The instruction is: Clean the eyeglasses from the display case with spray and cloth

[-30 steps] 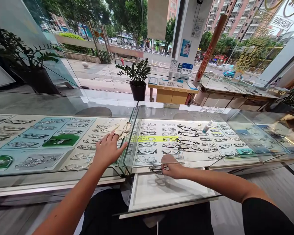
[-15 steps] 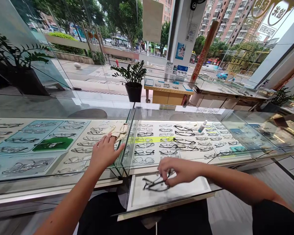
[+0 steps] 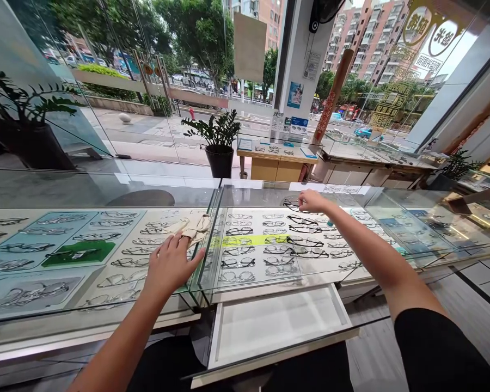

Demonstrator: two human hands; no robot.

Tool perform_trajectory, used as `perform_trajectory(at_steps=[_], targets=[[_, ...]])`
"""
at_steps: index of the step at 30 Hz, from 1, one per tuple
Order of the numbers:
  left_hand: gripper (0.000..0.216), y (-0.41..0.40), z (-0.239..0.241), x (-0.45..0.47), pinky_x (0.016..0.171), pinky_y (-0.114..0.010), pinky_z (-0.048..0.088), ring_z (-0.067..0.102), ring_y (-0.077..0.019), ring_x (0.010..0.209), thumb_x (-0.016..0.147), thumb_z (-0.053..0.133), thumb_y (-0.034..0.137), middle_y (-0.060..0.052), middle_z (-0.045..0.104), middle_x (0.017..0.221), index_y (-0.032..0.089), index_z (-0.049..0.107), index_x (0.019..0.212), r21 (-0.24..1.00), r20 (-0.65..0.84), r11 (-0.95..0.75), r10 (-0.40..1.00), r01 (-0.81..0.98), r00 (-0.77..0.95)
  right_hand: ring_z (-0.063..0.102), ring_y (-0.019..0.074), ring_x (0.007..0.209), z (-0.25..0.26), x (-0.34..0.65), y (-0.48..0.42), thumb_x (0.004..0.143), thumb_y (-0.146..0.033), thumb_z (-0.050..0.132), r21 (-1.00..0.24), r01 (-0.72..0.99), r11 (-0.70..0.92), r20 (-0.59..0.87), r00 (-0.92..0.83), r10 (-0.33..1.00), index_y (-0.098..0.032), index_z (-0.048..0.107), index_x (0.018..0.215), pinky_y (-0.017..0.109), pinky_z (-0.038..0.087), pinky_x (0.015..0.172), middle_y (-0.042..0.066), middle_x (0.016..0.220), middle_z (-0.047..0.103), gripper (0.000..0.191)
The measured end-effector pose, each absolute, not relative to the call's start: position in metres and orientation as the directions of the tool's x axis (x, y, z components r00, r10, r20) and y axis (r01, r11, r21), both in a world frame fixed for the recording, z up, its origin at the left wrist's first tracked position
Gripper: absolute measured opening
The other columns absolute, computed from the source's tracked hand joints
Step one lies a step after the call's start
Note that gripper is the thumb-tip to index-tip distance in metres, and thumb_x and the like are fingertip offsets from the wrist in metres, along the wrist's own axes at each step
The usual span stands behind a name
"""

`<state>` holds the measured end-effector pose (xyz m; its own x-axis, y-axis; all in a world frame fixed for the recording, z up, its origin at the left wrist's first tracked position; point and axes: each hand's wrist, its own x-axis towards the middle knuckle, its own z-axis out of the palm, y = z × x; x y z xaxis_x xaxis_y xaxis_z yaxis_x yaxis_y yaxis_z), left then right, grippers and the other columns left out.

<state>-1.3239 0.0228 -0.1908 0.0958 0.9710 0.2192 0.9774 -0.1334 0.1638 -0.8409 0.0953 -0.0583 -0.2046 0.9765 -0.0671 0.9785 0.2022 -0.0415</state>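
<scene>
At four o'clock a plain black short sleeve covers the upper part of the right arm. Black legwear shows at seven o'clock. Toward eight o'clock, the left hand wears a thin, dark-looking ring on one finger.

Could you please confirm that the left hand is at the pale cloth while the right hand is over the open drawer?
Not quite: in the head view, the right hand is at a pair of glasses well beyond the open drawer. The left hand is indeed at the pale cloth.
</scene>
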Motion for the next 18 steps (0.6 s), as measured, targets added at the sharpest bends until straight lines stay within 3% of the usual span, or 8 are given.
perform_trajectory(at_steps=[7,18], targets=[[0.068,0.024,-0.185,-1.323,0.118,-0.065,0.041,0.042,-0.0421,0.155,0.098,0.038,0.066,-0.022,0.047,0.168,0.019,0.067,0.137,0.156,0.219,-0.12,0.972,0.981,0.084,0.055,0.0324,0.117,-0.101,-0.814,0.127,0.085,-0.025,0.072,0.082,0.994,0.077,-0.087,-0.07,0.994,-0.02,0.071,0.08,0.045,0.042,0.107,0.014,0.116,0.069,0.007],[0.07,0.022,-0.18,-1.32,0.118,-0.068,0.04,0.041,-0.0435,0.154,0.098,0.037,0.065,-0.022,0.045,0.169,0.017,0.064,0.14,0.148,0.18,-0.099,0.981,0.984,0.071,0.052,0.0318,0.119,-0.129,-0.799,0.129,0.092,-0.028,0.068,0.095,0.99,0.102,-0.089,-0.094,0.992,-0.019,0.073,0.09,0.046,0.04,0.108,0.014,0.122,0.066,0.011]])
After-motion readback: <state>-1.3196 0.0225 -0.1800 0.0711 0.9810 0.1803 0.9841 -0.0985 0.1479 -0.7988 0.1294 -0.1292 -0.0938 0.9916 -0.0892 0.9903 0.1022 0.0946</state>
